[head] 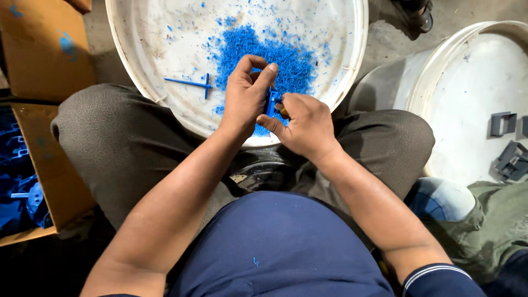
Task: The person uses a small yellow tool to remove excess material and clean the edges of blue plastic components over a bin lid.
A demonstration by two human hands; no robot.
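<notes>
Both hands are trimming: left hand point(246, 93) is gripping a blue part point(271, 102), right hand point(304, 124) is clenching a small tool at its three o'clock; next calls for a steady scrape.

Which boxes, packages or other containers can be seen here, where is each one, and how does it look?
Cardboard box: left edge, open, brown, blue plastic parts inside.
Second cardboard box: upper left, brown, blue smears.
White tub: top centre, round, blue shavings and a blue rod inside.
Second white tub: right, round, grey parts inside.
No labels, signs or screens visible.
</notes>
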